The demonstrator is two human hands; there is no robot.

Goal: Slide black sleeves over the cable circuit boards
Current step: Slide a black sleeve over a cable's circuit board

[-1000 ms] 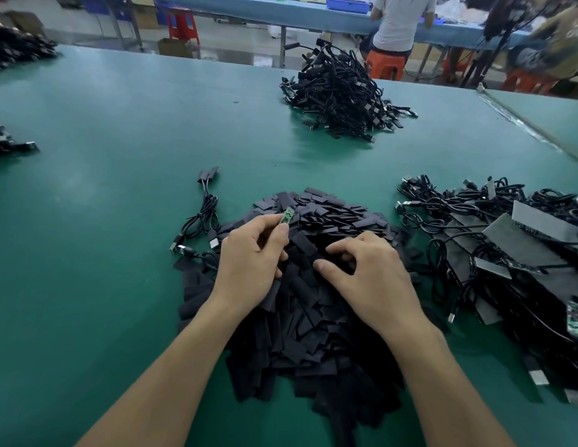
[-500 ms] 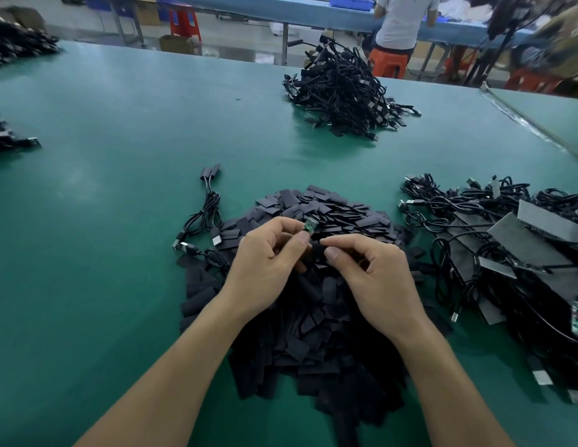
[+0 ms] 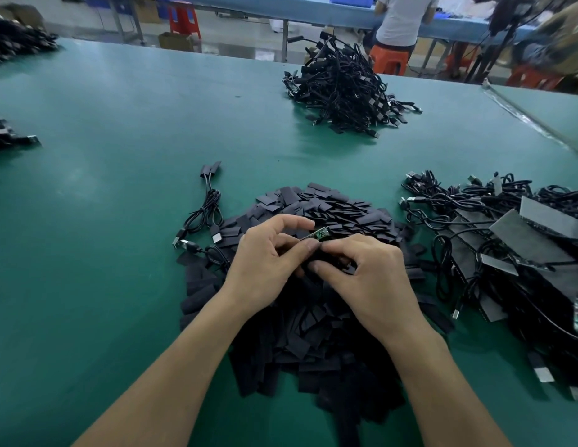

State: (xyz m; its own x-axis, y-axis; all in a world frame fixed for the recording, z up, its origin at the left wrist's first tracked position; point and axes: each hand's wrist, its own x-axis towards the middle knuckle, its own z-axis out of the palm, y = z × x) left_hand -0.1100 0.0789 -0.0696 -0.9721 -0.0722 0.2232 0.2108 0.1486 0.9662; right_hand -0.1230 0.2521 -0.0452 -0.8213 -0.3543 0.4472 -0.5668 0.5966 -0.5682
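A big heap of flat black sleeves [image 3: 316,317] lies on the green table [image 3: 120,188] in front of me. My left hand [image 3: 265,262] pinches a small green circuit board [image 3: 318,235] between thumb and forefinger, its tip sticking out above the heap. My right hand [image 3: 365,279] meets it fingertip to fingertip and grips a black sleeve [image 3: 326,258], mostly hidden under the fingers. Whether the sleeve is on the board I cannot tell.
Two sleeved cables [image 3: 207,204] lie just left of the heap. A tangle of cables with grey pads [image 3: 507,253] fills the right side. A pile of black cables [image 3: 342,88] sits at the far middle. More cables [image 3: 10,137] at the left edge. A person sits behind.
My right hand lifted off the heap with a sleeve and came up to the board in my left hand. Both hands now meet at the fingertips.
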